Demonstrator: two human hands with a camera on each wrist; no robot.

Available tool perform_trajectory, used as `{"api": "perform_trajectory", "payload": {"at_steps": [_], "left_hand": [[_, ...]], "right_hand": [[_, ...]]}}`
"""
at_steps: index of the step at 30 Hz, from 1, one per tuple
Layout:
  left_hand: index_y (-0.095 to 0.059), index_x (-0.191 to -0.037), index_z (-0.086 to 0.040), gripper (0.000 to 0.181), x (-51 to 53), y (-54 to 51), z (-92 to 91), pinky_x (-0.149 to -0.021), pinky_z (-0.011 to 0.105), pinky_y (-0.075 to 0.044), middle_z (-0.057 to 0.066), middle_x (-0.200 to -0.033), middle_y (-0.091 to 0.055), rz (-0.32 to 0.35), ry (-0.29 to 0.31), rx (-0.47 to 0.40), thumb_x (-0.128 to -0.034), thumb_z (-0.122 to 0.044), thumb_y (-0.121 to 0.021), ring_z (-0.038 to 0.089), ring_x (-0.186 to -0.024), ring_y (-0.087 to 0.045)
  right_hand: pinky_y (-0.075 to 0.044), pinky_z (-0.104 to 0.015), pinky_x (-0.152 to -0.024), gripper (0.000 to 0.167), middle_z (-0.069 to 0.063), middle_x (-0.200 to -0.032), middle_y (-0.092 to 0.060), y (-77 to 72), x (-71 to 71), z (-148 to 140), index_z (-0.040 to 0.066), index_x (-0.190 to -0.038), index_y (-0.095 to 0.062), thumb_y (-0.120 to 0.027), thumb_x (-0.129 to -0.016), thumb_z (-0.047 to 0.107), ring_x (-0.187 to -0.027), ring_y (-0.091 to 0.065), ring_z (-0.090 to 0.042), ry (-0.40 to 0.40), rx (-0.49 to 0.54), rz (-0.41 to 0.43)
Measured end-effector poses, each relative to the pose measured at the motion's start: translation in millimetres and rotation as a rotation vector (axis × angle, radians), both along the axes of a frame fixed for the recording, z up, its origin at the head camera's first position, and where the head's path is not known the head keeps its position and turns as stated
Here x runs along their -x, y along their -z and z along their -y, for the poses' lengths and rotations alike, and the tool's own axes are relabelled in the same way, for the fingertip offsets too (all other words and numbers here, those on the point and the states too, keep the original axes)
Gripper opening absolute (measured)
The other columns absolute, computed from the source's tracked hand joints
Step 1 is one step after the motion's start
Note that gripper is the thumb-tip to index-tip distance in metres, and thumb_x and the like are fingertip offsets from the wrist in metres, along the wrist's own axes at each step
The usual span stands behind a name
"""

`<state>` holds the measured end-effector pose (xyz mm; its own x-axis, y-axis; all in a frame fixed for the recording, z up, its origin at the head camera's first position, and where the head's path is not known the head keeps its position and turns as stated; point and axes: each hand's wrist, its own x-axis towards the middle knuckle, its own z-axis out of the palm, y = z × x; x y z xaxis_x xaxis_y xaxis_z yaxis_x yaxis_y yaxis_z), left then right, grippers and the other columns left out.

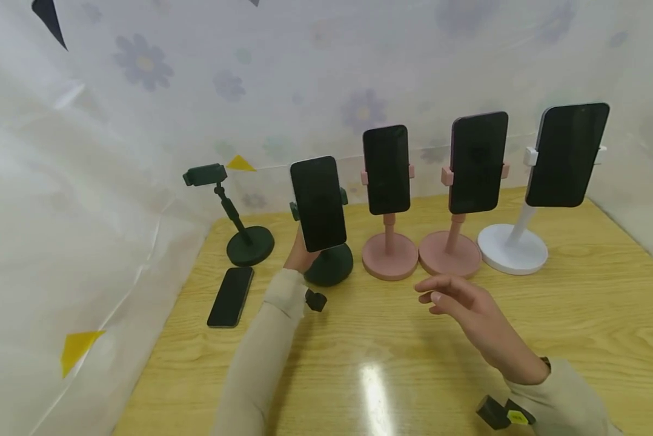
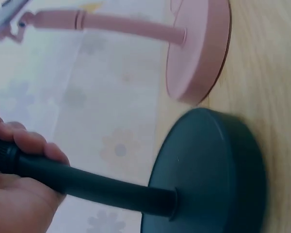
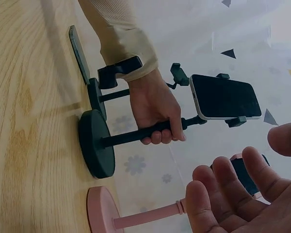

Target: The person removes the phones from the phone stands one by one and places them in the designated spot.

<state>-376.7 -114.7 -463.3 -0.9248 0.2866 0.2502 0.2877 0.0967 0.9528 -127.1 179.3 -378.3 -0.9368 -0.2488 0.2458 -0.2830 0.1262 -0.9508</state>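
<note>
My left hand (image 3: pixel 157 109) grips the stem of a dark green phone stand (image 2: pixel 106 191), its fingers curled round the post. That stand's clamp carries a phone (image 1: pixel 319 204) with a black screen, which hides most of the hand in the head view. In the left wrist view the stand's round base (image 2: pixel 199 170) is beside a pink base, at or just above the table; I cannot tell which. My right hand (image 1: pixel 476 321) hovers over the table in front of the pink stands, its fingers loosely bent and holding nothing.
Two pink stands (image 1: pixel 390 257) (image 1: pixel 450 254) and a white stand (image 1: pixel 513 249) each hold a phone, to the right. At the left stands another green stand (image 1: pixel 250 245) with a bare clamp; a phone (image 1: pixel 231 297) lies before it. A flowered sheet (image 1: pixel 304 79) hangs behind the wooden table (image 1: pixel 326 375).
</note>
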Motion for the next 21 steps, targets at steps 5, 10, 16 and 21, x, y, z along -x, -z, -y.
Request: {"api": "perform_trajectory", "payload": {"at_steps": [5, 10, 16, 21], "left_hand": [[-0.058, -0.095, 0.003, 0.006, -81.8, -75.1, -15.4, -0.088, 0.02, -0.039, -0.01, -0.087, -0.052, -0.148, 0.034, 0.087, -0.09, 0.006, -0.056, -0.002, -0.088, -0.046], [-0.046, -0.131, 0.006, 0.035, -96.3, -62.9, -24.8, -0.109, 0.032, -0.036, 0.013, -0.132, -0.053, -0.032, 0.113, 0.048, -0.0972, 0.0, -0.052, 0.01, -0.121, -0.047], [-0.041, -0.141, -0.031, 0.038, -73.6, 7.9, -45.1, -0.108, 0.021, -0.034, -0.012, -0.14, -0.043, 0.18, 0.244, -0.246, -0.1042, -0.04, -0.047, 0.004, -0.127, -0.041], [-0.04, -0.142, -0.007, 0.044, -111.2, -13.7, -64.6, -0.109, 0.029, -0.037, 0.011, -0.14, -0.046, 0.049, 0.228, -0.134, -0.1017, -0.015, -0.054, 0.017, -0.126, -0.045]], "right_hand": [[-0.053, -0.021, -0.084, 0.026, 0.015, -0.116, -0.066, -4.0, -2.1, -0.7, -0.002, -0.125, -0.057, -0.045, -0.106, 0.01, -0.104, -0.064, -0.003, 0.0, -0.02, 0.01], [-0.054, -0.022, -0.084, 0.027, 0.015, -0.116, -0.066, -7.4, -3.3, -1.5, -0.004, -0.126, -0.056, -0.045, -0.106, 0.012, -0.104, -0.064, -0.003, 0.005, -0.044, 0.021], [-0.054, -0.021, -0.083, 0.025, 0.014, -0.117, -0.067, -9.7, -4.4, -3.0, -0.002, -0.125, -0.057, -0.045, -0.105, 0.008, -0.104, -0.065, -0.003, -0.002, -0.021, -0.004], [-0.054, -0.02, -0.083, 0.025, 0.012, -0.115, -0.067, -16.7, -4.1, -7.8, 0.0, -0.125, -0.058, -0.046, -0.105, 0.008, -0.104, -0.064, -0.003, 0.026, -0.019, -0.018]]}}
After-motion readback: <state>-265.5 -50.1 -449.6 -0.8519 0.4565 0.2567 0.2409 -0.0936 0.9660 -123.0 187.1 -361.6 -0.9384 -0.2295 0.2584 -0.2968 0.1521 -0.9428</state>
